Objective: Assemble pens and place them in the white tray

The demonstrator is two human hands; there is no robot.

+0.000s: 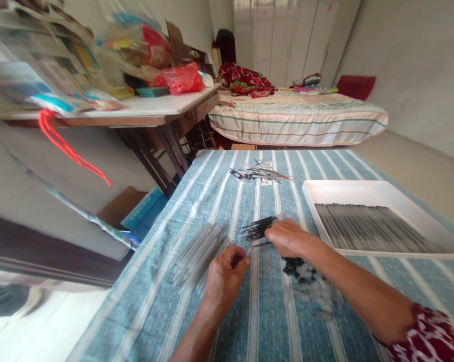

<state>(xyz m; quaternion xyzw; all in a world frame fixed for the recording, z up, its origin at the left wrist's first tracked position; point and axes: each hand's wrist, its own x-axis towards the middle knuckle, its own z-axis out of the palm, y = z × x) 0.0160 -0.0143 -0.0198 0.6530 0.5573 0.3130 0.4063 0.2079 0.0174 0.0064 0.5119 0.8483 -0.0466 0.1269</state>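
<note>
My left hand is closed in a pinch, with a faint translucent piece showing at its fingertips; blur hides its exact shape. To the right, my right hand pinches a thin black stick that points toward the left fingertips. Just beyond the right fingers lies a bundle of thin black sticks. A pile of translucent grey plastic tubes rests left of my left hand. Small black pieces and clear plastic bits lie under and beside my right forearm.
A white open box at the right holds a row of dark, thin sticks in clear sleeves. Farther back, loose thin pieces lie on the striped tablecloth. A cluttered side table stands left; a bed is behind.
</note>
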